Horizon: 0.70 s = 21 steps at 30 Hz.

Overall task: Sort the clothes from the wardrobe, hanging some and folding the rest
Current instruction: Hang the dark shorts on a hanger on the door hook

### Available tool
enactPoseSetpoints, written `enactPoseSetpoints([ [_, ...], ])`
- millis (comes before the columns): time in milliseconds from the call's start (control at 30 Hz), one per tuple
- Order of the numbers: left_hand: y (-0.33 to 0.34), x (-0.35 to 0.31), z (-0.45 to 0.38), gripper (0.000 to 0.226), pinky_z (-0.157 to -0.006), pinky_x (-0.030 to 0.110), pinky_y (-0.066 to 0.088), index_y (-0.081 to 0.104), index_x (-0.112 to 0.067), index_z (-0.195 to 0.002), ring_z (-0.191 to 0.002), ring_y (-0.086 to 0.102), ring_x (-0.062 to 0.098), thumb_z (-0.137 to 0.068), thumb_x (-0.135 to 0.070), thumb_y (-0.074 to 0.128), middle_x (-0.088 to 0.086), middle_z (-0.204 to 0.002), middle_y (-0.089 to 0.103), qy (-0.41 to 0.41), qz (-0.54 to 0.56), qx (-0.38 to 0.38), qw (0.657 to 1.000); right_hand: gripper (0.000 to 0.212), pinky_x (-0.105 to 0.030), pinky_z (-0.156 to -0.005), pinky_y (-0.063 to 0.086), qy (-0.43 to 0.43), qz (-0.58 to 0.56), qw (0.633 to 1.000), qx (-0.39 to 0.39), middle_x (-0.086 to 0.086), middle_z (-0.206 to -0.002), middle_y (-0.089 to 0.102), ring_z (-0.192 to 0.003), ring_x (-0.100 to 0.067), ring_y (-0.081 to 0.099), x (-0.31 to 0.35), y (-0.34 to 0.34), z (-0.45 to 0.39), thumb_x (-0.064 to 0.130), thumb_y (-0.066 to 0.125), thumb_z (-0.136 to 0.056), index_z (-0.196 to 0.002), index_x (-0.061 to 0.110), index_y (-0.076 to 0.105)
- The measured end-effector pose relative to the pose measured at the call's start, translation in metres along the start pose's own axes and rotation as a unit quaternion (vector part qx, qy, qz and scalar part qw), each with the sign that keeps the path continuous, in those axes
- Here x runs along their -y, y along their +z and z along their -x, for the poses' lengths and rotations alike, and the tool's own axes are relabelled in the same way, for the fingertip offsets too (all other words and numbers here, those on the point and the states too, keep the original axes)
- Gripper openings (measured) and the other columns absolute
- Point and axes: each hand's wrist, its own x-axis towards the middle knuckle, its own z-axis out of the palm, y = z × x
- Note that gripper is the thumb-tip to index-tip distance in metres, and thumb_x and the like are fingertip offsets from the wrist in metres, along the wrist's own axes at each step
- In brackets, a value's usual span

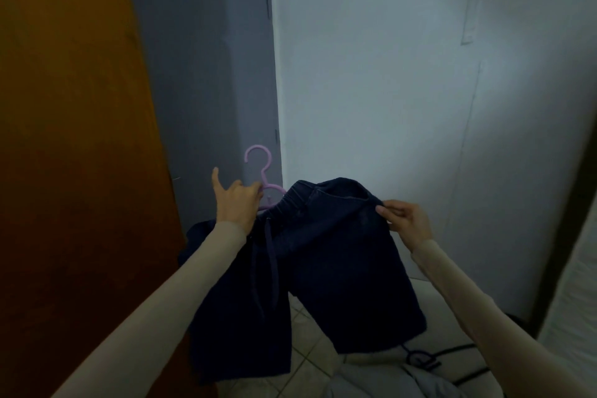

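Left hand grips pink plastic hanger just below hook, one finger stretched out upward, other fingers curled. Right hand pinches right end of waistband of dark navy denim shorts between thumb and fingers. Shorts held up in air between both hands, elastic waistband on top, drawstring and two legs hanging down; left part of waistband lies against hanger. Behind: grey door, orange-brown wooden panel at left, white wall. Below: pale tiled floor, black cable.
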Motion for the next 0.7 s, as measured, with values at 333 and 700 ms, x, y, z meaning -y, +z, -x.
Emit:
enactPoseSetpoints([
  [333,0.009,-0.006,-0.002,0.024,-0.07,0.035,0.05,0.057,-0.006,-0.117,-0.083,0.063,0.028,-0.099,-0.012,0.043,0.015,-0.095,0.066,-0.052,0.166,0.024,0.985,0.018,-0.006,-0.059,0.042,-0.022,0.034,0.983,-0.178,-0.008,-0.088,0.065,-0.065,-0.009,0.057,0.018,0.0,-0.017,0.01,0.067,-0.084,-0.096,-0.003,0.07],
  [700,-0.008,-0.022,-0.004,0.024,-0.065,0.032,0.034,0.063,-0.006,-0.112,-0.091,0.061,0.036,-0.098,-0.012,0.044,0.02,-0.102,0.066,-0.083,0.218,-0.022,0.972,0.029,-0.008,-0.052,0.042,0.162,0.181,0.97,-0.01,-0.019,-0.105,0.062,-0.096,-0.026,0.057,0.003,-0.016,0.002,-0.009,0.057,-0.083,-0.112,-0.005,0.06],
])
